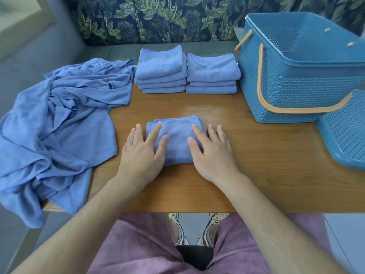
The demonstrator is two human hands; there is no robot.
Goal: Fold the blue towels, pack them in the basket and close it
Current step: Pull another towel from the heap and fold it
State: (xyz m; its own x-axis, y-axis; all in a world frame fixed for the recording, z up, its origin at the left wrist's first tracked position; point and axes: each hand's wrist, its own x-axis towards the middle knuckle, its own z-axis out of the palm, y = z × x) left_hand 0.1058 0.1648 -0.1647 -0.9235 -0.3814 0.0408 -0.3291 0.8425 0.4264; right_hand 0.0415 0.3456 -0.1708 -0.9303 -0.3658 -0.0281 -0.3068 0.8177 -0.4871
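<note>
Wooden table [246, 155], leaf-print backdrop. Left hand [144, 149] and right hand [211, 151] lie flat, fingers spread, pressing a small folded blue towel [176, 133] at near centre; fuzzy nap. Behind it: taller stack [161, 64], lower stack [212, 70]. Crumpled heap [65, 107] at left; open basket [292, 76] at right, lid [347, 135] beside it.

Bright, even daylight, soft shadows. Pale glare mid tabletop [197, 107]. Fisheye bending toward frame edges; basket [286, 86] at far right corner slightly blurred.

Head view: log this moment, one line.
left hand: pressing folded towel | right hand: same | basket: open | lid: beside it
</note>
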